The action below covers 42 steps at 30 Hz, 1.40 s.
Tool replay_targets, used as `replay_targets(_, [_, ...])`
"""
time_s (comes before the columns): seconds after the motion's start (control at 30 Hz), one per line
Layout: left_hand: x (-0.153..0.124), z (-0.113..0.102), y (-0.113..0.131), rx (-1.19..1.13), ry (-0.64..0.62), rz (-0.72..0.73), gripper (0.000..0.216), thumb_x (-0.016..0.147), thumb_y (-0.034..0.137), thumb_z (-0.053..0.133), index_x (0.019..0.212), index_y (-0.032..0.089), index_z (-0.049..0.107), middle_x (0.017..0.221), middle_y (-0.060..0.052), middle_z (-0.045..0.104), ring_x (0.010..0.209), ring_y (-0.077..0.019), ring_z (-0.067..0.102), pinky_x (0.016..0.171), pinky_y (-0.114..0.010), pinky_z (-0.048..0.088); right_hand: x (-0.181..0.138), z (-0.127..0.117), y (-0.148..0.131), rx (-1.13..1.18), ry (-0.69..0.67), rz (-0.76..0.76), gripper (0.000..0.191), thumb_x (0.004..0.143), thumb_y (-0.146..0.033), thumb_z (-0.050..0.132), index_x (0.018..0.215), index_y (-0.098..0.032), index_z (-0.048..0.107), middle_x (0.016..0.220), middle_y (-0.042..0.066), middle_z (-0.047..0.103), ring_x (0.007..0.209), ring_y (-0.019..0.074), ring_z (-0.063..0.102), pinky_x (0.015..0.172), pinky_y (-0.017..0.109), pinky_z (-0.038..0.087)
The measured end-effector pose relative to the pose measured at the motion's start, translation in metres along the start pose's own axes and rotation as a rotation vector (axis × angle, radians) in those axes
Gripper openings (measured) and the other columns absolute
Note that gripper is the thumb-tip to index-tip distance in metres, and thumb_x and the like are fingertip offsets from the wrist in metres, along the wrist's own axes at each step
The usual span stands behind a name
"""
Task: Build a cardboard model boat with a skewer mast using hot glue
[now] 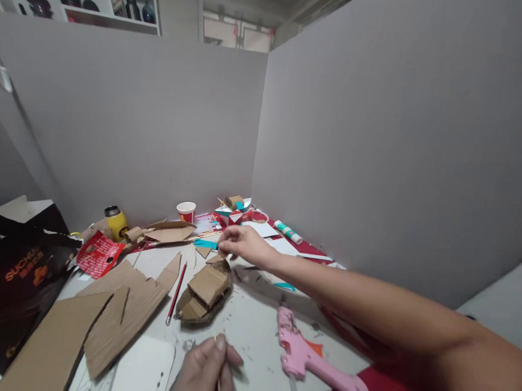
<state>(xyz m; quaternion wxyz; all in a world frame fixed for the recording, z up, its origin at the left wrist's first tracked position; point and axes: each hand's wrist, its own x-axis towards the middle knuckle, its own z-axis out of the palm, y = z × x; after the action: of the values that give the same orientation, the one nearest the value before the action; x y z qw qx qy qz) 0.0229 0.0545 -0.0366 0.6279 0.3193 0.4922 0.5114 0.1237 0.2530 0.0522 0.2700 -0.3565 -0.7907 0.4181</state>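
Observation:
My left hand, low in the middle, is closed in a pinch around a thin wooden stick, mostly covered by the fingers. Farther out, my right hand reaches across the table, its fingertips closed on the right end of a piece of blue paper. Between the two hands sits a small cardboard boat with a box-like cabin on top. A red pencil lies left of the boat. Beneath my right forearm is a pink glue gun on its side.
Cut cardboard sheets cover the left side, beside a black bag and a red packet. Farther back stand a yellow bottle, a paper cup and another small boat model. Grey partitions enclose the table.

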Motion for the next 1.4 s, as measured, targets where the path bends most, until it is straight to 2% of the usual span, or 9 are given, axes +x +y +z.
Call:
replay_targets(0.17, [-0.016, 0.009, 0.015, 0.012, 0.118, 0.047, 0.068, 0.071, 0.069, 0.061, 0.105, 0.010, 0.063, 0.037, 0.011, 0.038, 0.034, -0.0054, 0.022, 0.037, -0.020, 0.014, -0.100, -0.001, -0.010, 0.256, -0.089, 0.102, 0.019, 0.076, -0.031, 0.065, 0.067, -0.016, 0.055, 0.050, -0.006, 0.053, 0.043, 0.0066, 0.048, 0.042, 0.018, 0.040])
replay_targets(0.33, [-0.035, 0.022, 0.026, 0.146, 0.043, 0.052, 0.058, 0.080, 0.060, 0.059, 0.111, 0.010, 0.058, 0.042, 0.010, 0.041, 0.038, -0.0053, 0.022, 0.041, -0.020, 0.014, -0.143, 0.018, -0.013, 0.439, -0.127, 0.194, 0.020, 0.071, -0.030, 0.069, 0.067, -0.016, 0.055, 0.048, -0.007, 0.052, 0.038, 0.0049, 0.042, 0.038, 0.017, 0.033])
replay_targets(0.53, [-0.040, 0.024, 0.023, 0.234, -0.076, 0.080, 0.042, 0.085, 0.059, 0.052, 0.084, 0.017, 0.055, 0.041, 0.009, 0.040, 0.038, -0.0058, 0.022, 0.041, -0.020, 0.016, -0.146, 0.042, -0.013, 0.574, -0.196, 0.214, 0.024, 0.065, -0.031, 0.074, 0.065, -0.016, 0.055, 0.046, -0.006, 0.056, 0.041, 0.0065, 0.050, 0.042, 0.017, 0.038])
replay_targets(0.7, [-0.034, 0.018, 0.023, 0.255, -0.036, 0.162, 0.045, 0.084, 0.060, 0.053, 0.075, 0.017, 0.053, 0.043, 0.010, 0.037, 0.039, -0.0052, 0.017, 0.041, -0.021, 0.011, -0.146, 0.049, -0.010, 0.664, -0.231, 0.244, 0.033, 0.063, -0.040, 0.077, 0.070, -0.015, 0.055, 0.058, -0.002, 0.066, 0.046, 0.0079, 0.057, 0.041, 0.016, 0.040])
replay_targets(0.83, [-0.031, 0.016, 0.023, 0.222, -0.034, 0.158, 0.043, 0.084, 0.059, 0.055, 0.072, 0.017, 0.052, 0.044, 0.010, 0.037, 0.041, -0.0051, 0.018, 0.042, -0.020, 0.013, -0.150, 0.054, -0.010, 0.949, -0.216, 0.343, 0.032, 0.062, -0.035, 0.079, 0.071, -0.014, 0.057, 0.059, -0.001, 0.066, 0.044, 0.0063, 0.056, 0.036, 0.013, 0.035])
replay_targets(0.97, [-0.035, 0.017, 0.022, 0.173, -0.045, 0.133, 0.044, 0.084, 0.058, 0.055, 0.068, 0.018, 0.047, 0.043, 0.009, 0.039, 0.041, -0.0052, 0.023, 0.042, -0.019, 0.017, -0.157, 0.052, -0.012, 1.136, -0.441, 0.467, 0.021, 0.067, -0.028, 0.074, 0.069, -0.011, 0.061, 0.049, -0.002, 0.061, 0.032, 0.0046, 0.047, 0.031, 0.014, 0.030])
replay_targets(1.03, [-0.037, 0.019, 0.023, 0.140, -0.052, 0.103, 0.043, 0.084, 0.058, 0.056, 0.068, 0.019, 0.046, 0.042, 0.009, 0.039, 0.039, -0.0049, 0.023, 0.041, -0.018, 0.018, -0.161, 0.046, -0.014, 1.170, -0.448, 0.444, 0.018, 0.070, -0.027, 0.070, 0.076, -0.010, 0.066, 0.046, -0.002, 0.059, 0.030, 0.0052, 0.045, 0.031, 0.015, 0.031])
replay_targets(1.23, [-0.038, 0.022, 0.028, 0.051, -0.048, -0.035, 0.048, 0.078, 0.066, 0.056, 0.079, 0.018, 0.055, 0.042, 0.011, 0.040, 0.034, -0.0034, 0.015, 0.034, -0.017, 0.013, -0.163, 0.032, -0.009, 0.938, -0.109, 0.278, 0.051, 0.081, -0.038, 0.065, 0.125, -0.014, 0.059, 0.055, 0.000, 0.068, 0.037, 0.0071, 0.055, 0.038, 0.014, 0.040])
replay_targets(1.4, [-0.043, 0.027, 0.023, 0.063, -0.121, -0.068, 0.049, 0.080, 0.065, 0.055, 0.075, 0.016, 0.057, 0.039, 0.009, 0.042, 0.034, -0.0034, 0.014, 0.034, -0.018, 0.011, -0.158, 0.036, -0.002, 0.863, -0.242, 0.288, 0.064, 0.077, -0.044, 0.068, 0.133, -0.014, 0.053, 0.056, 0.000, 0.070, 0.036, 0.0093, 0.057, 0.036, 0.016, 0.041])
